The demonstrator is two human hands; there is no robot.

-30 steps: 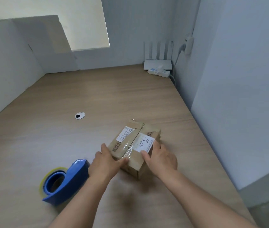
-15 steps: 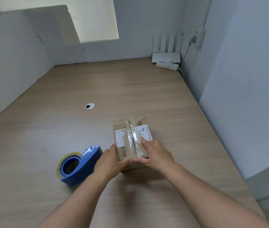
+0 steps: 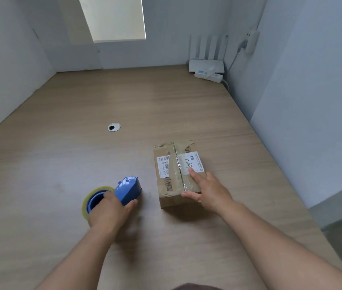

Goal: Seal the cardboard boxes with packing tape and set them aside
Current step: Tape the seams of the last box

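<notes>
The left hand is covering the near half of the tape dispenser. The right hand is hiding the near right corner of the cardboard box — and the labels are showing print too small to read. Both forearms are running off the bottom edge — so is a dark patch I cannot identify.

— Where is your left hand?
— Lower centre-left of the frame. Your fingers curl over the blue tape dispenser on the table.
— And your right hand?
— Right of centre, resting on the cardboard box, forefinger on its white label, thumb at the near edge. Dispenser and box stand apart.
</notes>
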